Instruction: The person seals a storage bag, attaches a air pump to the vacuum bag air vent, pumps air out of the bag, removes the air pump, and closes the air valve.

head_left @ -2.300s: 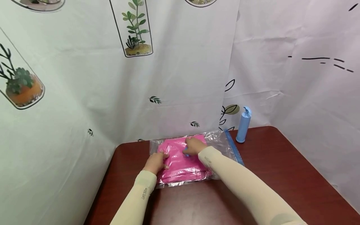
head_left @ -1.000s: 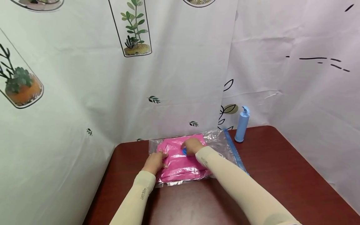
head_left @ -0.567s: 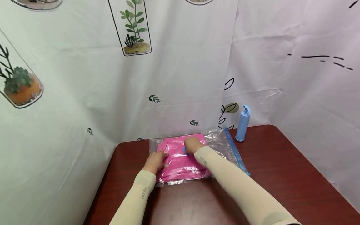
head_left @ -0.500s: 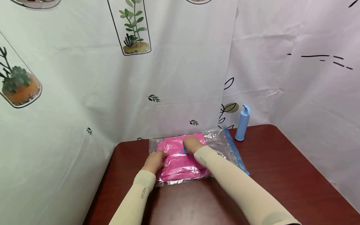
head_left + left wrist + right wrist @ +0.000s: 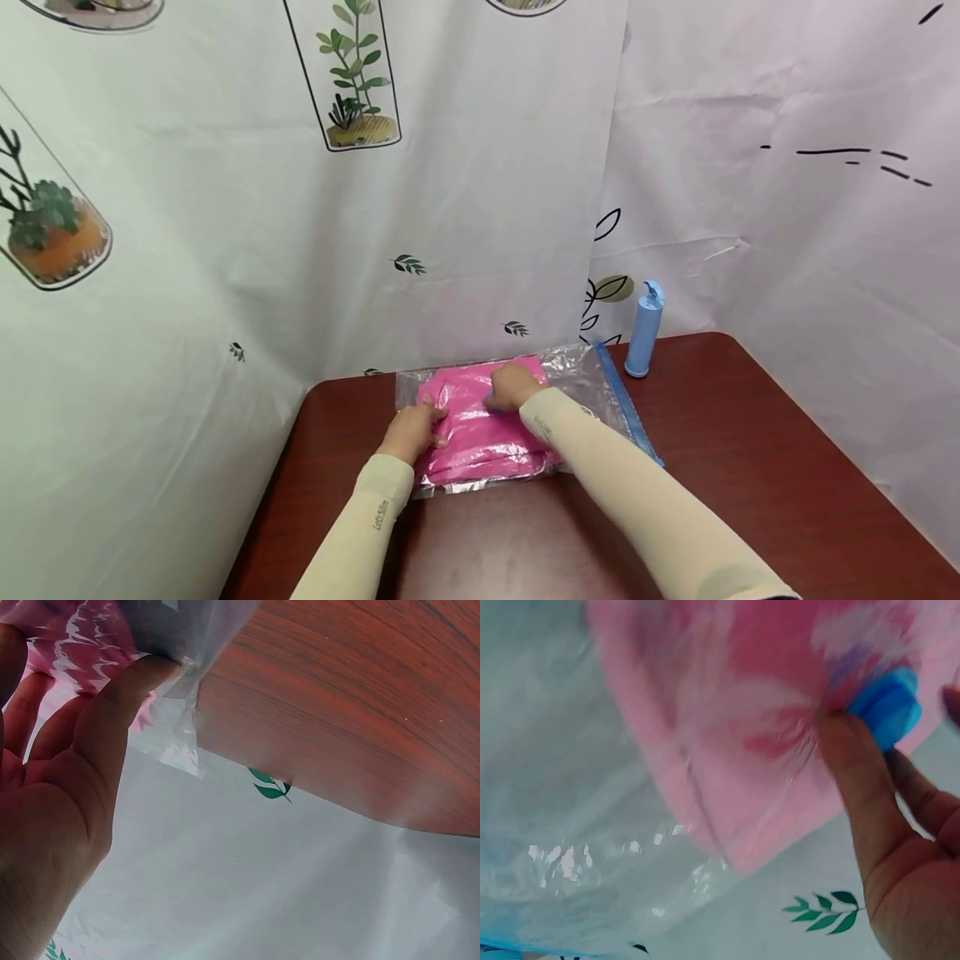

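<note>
Plastic, clear and crinkly, makes up the flat bag (image 5: 577, 379) lying on the dark red wood-grain table (image 5: 735, 467), toward its far edge near the hanging cloth. Inside the bag sits a folded pink cloth (image 5: 480, 433), soft and wrinkled under the glossy film, filling the bag's left part; the empty clear part runs off toward 3 o'clock and ends in a straight blue zip strip (image 5: 626, 404).

At about 9 o'clock of the pink cloth, the left hand (image 5: 412, 429) rests on the bag's near-left part; the left wrist view shows its thumb (image 5: 127, 690) pressed onto the film by the bag's edge, the fingers fairly straight rather than wrapped round anything. At about 12 o'clock of the cloth, the right hand (image 5: 513, 387) has its fingers curled on a small round blue valve (image 5: 889, 709) of hard plastic set in the bag's top face; the right wrist view shows the thumb (image 5: 855, 772) against the valve's side, pinching it.

Both forearms wear smooth cream sleeves (image 5: 645, 500). At 2 o'clock of the bag, well apart from the hands, a slim light-blue cylinder pump (image 5: 643, 332) stands upright by the white cloth backdrop (image 5: 465, 192) printed with potted plants.
</note>
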`<state>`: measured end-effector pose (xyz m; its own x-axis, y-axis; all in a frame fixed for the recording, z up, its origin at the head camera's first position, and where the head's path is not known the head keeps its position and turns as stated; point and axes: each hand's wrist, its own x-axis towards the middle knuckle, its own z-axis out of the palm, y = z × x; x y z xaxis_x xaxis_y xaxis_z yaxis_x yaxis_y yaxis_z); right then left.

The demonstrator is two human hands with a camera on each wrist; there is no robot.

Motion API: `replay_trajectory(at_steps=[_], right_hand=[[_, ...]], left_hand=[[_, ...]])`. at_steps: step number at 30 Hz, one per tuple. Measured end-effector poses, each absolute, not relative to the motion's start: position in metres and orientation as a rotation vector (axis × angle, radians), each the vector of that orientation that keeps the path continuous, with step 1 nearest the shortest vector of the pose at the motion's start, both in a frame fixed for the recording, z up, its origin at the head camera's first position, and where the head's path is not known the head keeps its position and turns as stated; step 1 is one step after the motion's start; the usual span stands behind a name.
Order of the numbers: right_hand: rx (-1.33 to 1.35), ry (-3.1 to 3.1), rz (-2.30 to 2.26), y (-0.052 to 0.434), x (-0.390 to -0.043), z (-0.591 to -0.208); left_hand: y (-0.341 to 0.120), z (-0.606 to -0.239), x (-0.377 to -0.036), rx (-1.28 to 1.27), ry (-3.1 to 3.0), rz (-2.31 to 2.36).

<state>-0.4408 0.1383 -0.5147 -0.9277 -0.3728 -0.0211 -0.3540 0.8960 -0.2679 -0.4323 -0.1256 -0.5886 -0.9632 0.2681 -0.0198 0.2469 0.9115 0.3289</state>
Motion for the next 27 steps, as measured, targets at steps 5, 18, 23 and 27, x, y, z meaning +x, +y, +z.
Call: replay_trajectory(at_steps=[5, 18, 23, 27], right_hand=[[-0.556, 3.067, -0.245, 0.131, -0.436, -0.521], [-0.589, 2.904, -0.517, 0.139, -0.421, -0.494], [-0.515, 2.928, -0.488, 0.142, -0.437, -0.51], [-0.577, 3.012, -0.372, 0.138, -0.445, -0.519]], left_hand=[[-0.124, -0.596, -0.436, 0.419, 3.012, 0.503], [-0.13, -0.6, -0.436, 0.433, 3.044, 0.451], [-0.129, -0.599, -0.436, 0.428, 3.05, 0.449], [-0.126, -0.594, -0.435, 0.438, 3.048, 0.468]])
